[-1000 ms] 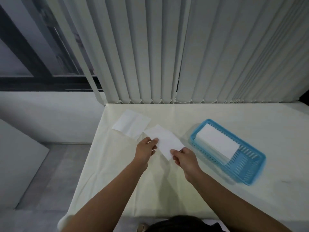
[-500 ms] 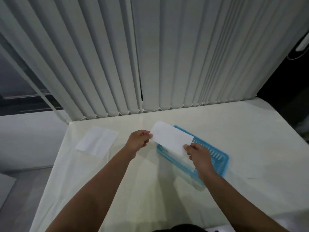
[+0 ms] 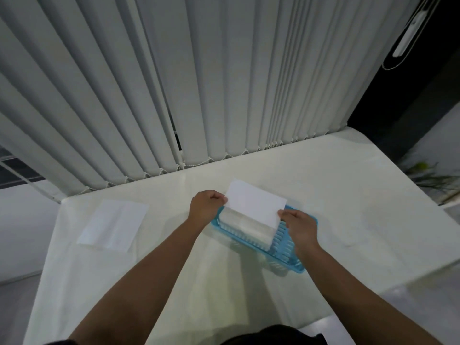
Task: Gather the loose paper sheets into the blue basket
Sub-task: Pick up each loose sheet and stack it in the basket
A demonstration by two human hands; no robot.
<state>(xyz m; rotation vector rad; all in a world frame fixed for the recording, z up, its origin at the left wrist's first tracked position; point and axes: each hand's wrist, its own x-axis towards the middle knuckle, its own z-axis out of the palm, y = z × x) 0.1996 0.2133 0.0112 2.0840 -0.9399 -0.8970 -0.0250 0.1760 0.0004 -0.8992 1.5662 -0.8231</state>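
A white paper sheet hangs just above the blue basket, tilted, held at two opposite edges. My left hand pinches its left edge and my right hand pinches its right lower corner. Under it, inside the basket, lies a stack of white sheets. Another loose white sheet lies flat on the table to the left, apart from both hands.
The cream table runs from the blinds at the back to an edge at the right and front. Its left edge drops to the floor beside the loose sheet. A green plant stands beyond the right edge.
Both hands carried the sheet from the table's left side rightward to above the basket. The view swung right with them, and the other loose sheet stayed put.
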